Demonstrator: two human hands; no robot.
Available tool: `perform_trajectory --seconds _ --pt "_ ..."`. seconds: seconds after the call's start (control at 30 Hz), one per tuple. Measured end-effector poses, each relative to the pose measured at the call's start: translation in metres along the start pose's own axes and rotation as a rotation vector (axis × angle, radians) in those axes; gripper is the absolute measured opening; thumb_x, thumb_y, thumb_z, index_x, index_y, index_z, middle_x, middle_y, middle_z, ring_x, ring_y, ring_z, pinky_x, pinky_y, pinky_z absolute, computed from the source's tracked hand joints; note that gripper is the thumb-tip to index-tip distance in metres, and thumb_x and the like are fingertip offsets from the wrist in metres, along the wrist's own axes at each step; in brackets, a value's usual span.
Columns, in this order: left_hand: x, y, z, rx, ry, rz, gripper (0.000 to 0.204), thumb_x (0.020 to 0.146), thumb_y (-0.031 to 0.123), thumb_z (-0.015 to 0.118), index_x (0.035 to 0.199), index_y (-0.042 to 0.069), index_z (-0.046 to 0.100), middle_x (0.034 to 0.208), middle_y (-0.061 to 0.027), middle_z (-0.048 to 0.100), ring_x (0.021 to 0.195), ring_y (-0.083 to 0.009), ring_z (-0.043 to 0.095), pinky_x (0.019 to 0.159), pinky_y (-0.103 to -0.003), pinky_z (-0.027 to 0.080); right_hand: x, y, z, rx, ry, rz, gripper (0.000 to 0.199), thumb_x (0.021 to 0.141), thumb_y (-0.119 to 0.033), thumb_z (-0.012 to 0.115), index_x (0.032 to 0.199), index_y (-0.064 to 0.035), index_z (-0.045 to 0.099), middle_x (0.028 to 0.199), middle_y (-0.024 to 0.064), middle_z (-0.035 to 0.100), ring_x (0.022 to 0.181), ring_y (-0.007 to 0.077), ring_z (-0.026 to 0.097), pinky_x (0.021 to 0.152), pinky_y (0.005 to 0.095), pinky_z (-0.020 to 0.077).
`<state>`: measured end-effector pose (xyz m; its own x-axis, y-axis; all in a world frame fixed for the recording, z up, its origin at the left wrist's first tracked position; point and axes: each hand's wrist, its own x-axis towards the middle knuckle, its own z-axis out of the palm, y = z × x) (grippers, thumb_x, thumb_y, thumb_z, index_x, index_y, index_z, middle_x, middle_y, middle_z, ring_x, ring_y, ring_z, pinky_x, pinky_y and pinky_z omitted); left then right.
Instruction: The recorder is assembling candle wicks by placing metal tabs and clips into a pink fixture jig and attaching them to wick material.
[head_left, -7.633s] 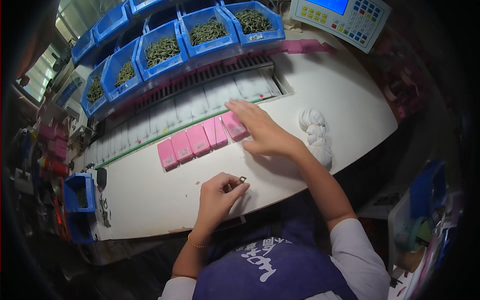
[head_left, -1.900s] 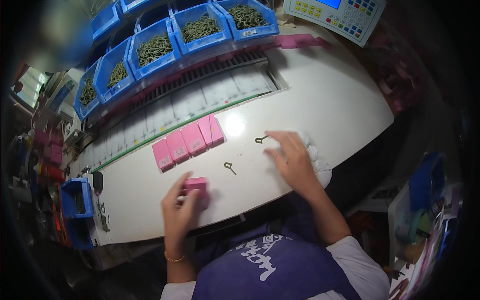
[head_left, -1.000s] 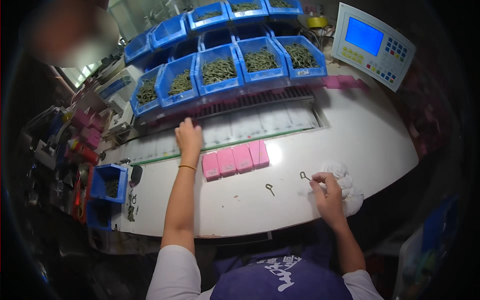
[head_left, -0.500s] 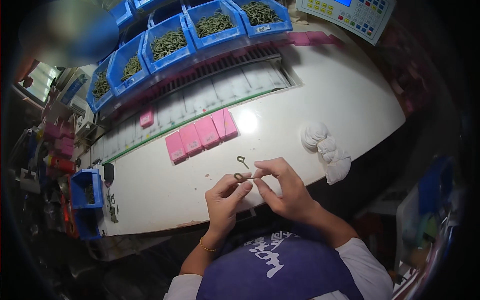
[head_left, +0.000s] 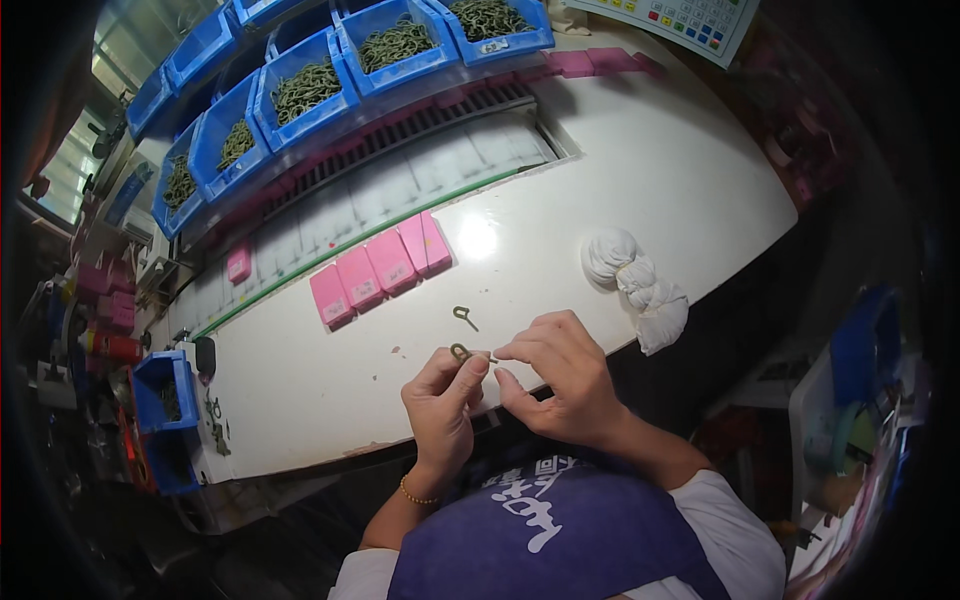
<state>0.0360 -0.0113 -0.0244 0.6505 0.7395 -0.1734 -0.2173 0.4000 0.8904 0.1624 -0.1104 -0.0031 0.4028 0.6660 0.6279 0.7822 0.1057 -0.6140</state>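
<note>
My left hand (head_left: 440, 405) pinches a small olive-green looped piece with a straight stem (head_left: 459, 352) between thumb and fingers, its loop showing above the fingertips. The stem's tip sticks out to the right, toward my right hand (head_left: 563, 380). That hand is open, thumb and index finger parted close to the tip, with nothing visible between them. On the white table just beyond lies a second olive-green looped piece (head_left: 463, 314), its stem pointing to the lower right. Farther off to the left, several pink rectangular boxes (head_left: 386, 268) lie side by side in a row.
Blue bins (head_left: 306, 88) full of green pieces line the far side, behind a recessed strip with a green edge (head_left: 365, 240). A knotted white cloth bundle (head_left: 636, 285) lies at right. A keypad device (head_left: 690, 22) stands far right; small blue bins (head_left: 163, 392) hang at the left edge.
My right thumb and index finger have parted from the stem they were touching. My left hand still holds the looped piece. The whole view has shifted slightly.
</note>
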Motion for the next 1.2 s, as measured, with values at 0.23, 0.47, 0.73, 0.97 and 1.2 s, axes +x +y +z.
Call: perform_trajectory --seconds 0.23,0.47,0.73,0.97,1.2 --pt "-0.002 -0.001 0.000 0.026 -0.029 0.022 0.008 0.090 0.006 0.074 0.094 0.000 0.072 0.077 0.0026 0.058 0.059 -0.0038 0.043 0.052 -0.021 0.031 -0.002 0.000 0.004 -0.002 0.033 -0.013 0.021 0.068 0.001 0.074 0.088 -0.0034 0.066 0.085 0.0077 0.064 0.082 0.0281 0.061 0.070 0.0363 0.0517" --pt "-0.003 -0.003 0.001 0.037 -0.045 0.046 0.007 0.089 0.004 0.074 0.094 0.000 0.072 0.080 0.0021 0.060 0.059 -0.0031 0.044 0.051 -0.020 0.032 -0.004 0.003 0.006 -0.048 0.065 -0.041 0.020 0.066 0.000 0.072 0.084 -0.0039 0.064 0.082 0.0077 0.062 0.078 0.0278 0.061 0.067 0.0362 0.0515" --pt "-0.004 -0.002 0.005 0.062 -0.050 0.040 0.009 0.089 0.005 0.074 0.096 0.000 0.073 0.081 0.0001 0.061 0.058 -0.0038 0.045 0.050 -0.020 0.034 -0.004 0.000 0.008 -0.072 0.099 -0.024 0.018 0.065 -0.001 0.071 0.081 -0.0045 0.063 0.078 0.0059 0.062 0.075 0.0263 0.060 0.064 0.0364 0.0489" --pt "-0.007 0.005 0.004 0.055 -0.062 -0.038 0.013 0.091 0.009 0.072 0.099 -0.002 0.073 0.082 -0.0014 0.061 0.057 -0.0048 0.048 0.050 -0.020 0.037 -0.011 0.000 0.007 0.098 0.065 0.150 0.008 0.074 -0.002 0.069 0.081 -0.0051 0.065 0.070 0.0074 0.062 0.061 0.0237 0.060 0.056 0.0341 0.0479" --pt "-0.008 0.014 0.000 -0.140 -0.062 -0.243 0.019 0.092 0.015 0.071 0.100 -0.002 0.071 0.082 -0.0027 0.062 0.057 -0.0063 0.048 0.053 -0.021 0.038 -0.064 0.007 0.017 0.187 -0.331 0.205 0.008 0.082 -0.014 0.071 0.087 -0.0079 0.070 0.066 0.0069 0.064 0.054 0.0238 0.063 0.051 0.0350 0.0499"
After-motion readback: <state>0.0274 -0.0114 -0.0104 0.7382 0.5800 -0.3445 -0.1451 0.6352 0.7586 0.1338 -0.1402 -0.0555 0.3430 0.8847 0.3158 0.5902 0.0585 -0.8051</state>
